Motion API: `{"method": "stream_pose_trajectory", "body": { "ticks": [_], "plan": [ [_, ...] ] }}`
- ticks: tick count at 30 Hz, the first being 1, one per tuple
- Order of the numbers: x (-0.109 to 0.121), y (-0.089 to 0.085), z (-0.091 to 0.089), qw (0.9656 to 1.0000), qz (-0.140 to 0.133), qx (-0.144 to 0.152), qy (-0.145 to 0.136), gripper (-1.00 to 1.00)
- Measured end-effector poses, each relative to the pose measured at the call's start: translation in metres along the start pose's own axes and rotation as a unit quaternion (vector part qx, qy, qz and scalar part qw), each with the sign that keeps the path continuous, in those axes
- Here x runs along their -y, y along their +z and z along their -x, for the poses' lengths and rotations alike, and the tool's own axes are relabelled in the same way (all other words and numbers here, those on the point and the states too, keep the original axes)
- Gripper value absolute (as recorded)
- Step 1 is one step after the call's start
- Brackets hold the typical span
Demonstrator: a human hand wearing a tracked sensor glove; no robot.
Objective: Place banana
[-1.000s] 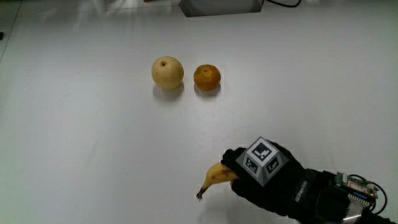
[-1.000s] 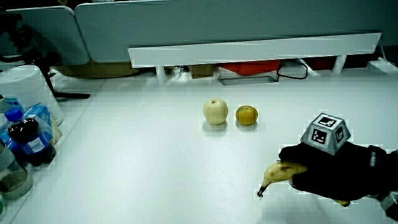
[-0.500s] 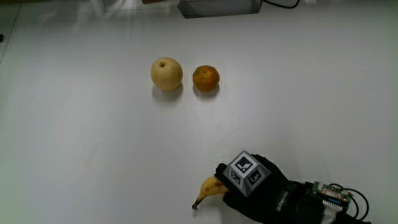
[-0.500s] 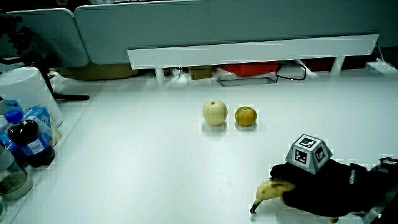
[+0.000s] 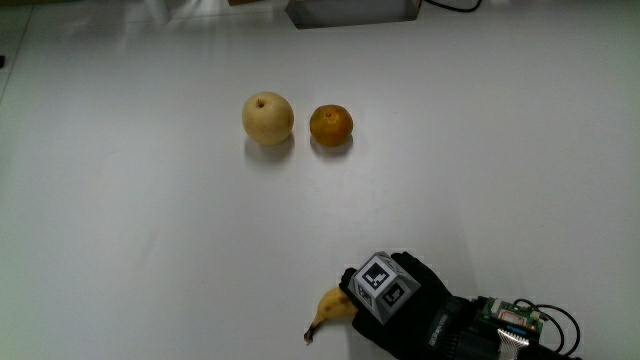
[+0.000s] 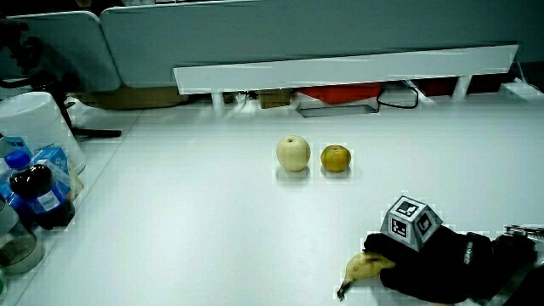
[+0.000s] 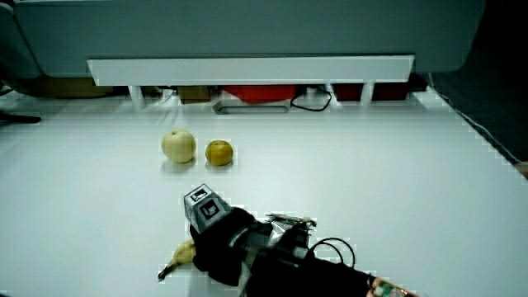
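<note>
The banana (image 5: 328, 311) is yellow with brown marks and lies low at the table's near edge, its stem end poking out from under the hand (image 5: 395, 305). The black-gloved hand with its patterned cube is curled over the banana's other end and grips it. In both side views the banana (image 6: 359, 270) (image 7: 180, 256) sticks out beside the hand (image 6: 429, 263) (image 7: 216, 243), at or just above the table surface. Most of the banana is hidden by the glove.
A pale round pear (image 5: 268, 117) and an orange (image 5: 331, 124) sit side by side mid-table, farther from the person than the hand. Bottles (image 6: 34, 194) and a white container (image 6: 38, 123) stand at the table's edge in a side view. A low partition (image 6: 340, 70) closes the table.
The hand has carried the banana nearer to the person and lower toward the table. The pear and orange have not moved.
</note>
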Motion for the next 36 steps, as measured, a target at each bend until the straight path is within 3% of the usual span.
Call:
{"method": "stream_pose_trajectory", "body": {
  "ticks": [3, 6, 10, 18, 22, 24, 28, 32, 34, 36],
  "plan": [
    [0.001, -0.002, 0.004, 0.9998, -0.005, 0.019, 0.000, 0.00],
    [0.002, -0.003, 0.005, 0.9997, -0.012, 0.020, -0.003, 0.00],
    [0.003, -0.005, 0.007, 0.9994, -0.013, 0.031, -0.009, -0.18],
    [0.001, -0.009, 0.004, 0.9998, -0.005, 0.019, -0.006, -0.55],
    [-0.001, -0.010, -0.003, 0.9998, 0.008, -0.020, -0.001, -0.73],
    [0.000, -0.011, -0.004, 0.9995, 0.013, -0.026, 0.006, -0.82],
    [0.003, -0.008, -0.005, 0.9996, -0.001, -0.028, 0.003, -1.00],
    [0.007, -0.006, -0.013, 0.9980, -0.027, -0.057, 0.005, -1.00],
    [0.005, -0.015, -0.023, 0.9973, -0.019, -0.071, -0.001, -1.00],
    [0.009, -0.011, -0.033, 0.9964, -0.029, -0.079, -0.013, -1.00]
  ]
}}
